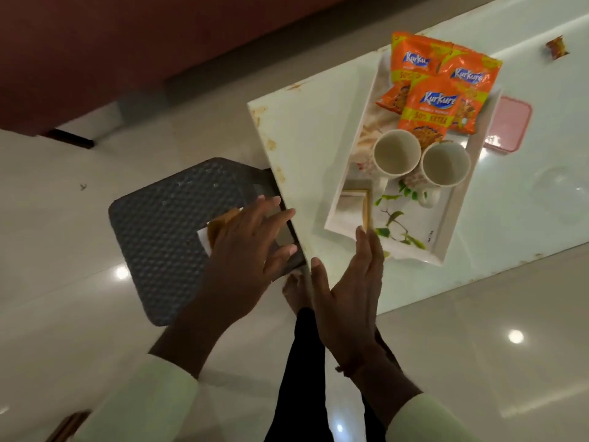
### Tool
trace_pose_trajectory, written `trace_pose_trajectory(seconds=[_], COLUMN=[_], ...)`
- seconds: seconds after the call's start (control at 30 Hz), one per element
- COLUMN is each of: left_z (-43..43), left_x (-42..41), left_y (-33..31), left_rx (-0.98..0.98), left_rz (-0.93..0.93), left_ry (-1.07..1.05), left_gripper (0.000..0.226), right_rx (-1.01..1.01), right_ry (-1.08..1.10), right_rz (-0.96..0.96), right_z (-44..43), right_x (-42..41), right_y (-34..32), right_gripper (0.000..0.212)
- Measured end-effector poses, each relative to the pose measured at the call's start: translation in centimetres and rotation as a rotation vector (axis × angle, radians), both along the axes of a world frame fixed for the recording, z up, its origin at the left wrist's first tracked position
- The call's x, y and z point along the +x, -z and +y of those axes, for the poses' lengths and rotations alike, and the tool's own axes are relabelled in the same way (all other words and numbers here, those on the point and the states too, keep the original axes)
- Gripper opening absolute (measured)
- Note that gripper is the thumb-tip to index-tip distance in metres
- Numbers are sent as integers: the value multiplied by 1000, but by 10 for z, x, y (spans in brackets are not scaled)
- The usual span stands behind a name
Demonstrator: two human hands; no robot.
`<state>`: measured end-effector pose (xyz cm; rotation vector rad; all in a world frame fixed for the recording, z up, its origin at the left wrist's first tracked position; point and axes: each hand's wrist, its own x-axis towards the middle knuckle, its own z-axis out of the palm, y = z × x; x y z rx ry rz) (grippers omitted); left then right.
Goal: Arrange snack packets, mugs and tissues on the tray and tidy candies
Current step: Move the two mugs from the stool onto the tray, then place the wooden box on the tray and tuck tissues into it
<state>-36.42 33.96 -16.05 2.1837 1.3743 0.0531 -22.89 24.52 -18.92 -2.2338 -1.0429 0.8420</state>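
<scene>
The tray [452, 237] lies just beyond the right hand [347, 301], on the white table [299, 129]. Three orange snack packets [428, 113] overlap at its far end, and two empty mugs [396, 153] stand side by side in the middle, nearer to the hand than the packets. At the near end, close to the fingertips of the right hand, one small stack of tissues [353, 205] is already in the tray. So packets, mugs and some tissues seem to be placed — this part looks almost finished.

The right hand is flat, with the fingers straight and together, and it holds nothing. It stands on edge near the corner of the tray; I cannot tell if it touches it.

The left hand [251, 240] is to the left of the table edge, over a grey stool [159, 224]. Its fingers are spread and lie on one more tissue [220, 228], white and brownish. Whether it grips the tissue or only presses on it, I cannot tell.

What is left, in my judgement: to bring this last tissue to the tray, and to tidy the candies. I see only one candy [557, 46] — far beyond the tray, well apart from both hands. A pink box [510, 129] lies just behind the tray.
</scene>
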Motion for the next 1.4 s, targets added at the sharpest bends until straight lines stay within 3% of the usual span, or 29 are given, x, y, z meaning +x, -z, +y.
trace_pose_trajectory(seconds=[0.2, 0.47, 0.67, 0.97, 1.4], left_z=[31, 54, 60, 66, 67], left_x=[-60, -115, -128, -123, -125], left_y=[7, 29, 46, 59, 46], left_rx=[-155, -221, -123, -117, -106], left_rz=[193, 253, 269, 110, 80], left_ry=[219, 343, 442, 275, 243], left_gripper=[95, 105, 94, 53, 49], right_rx=[-53, -105, -160, -210, -136], right_ry=[-230, -332, -328, -228, -202], right_rz=[-12, -23, 27, 85, 143], right_z=[-13, -10, -2, 8, 9], right_x=[-52, -101, -124, -129, -125], right_y=[18, 40, 49, 52, 39], right_gripper=[83, 94, 85, 54, 52])
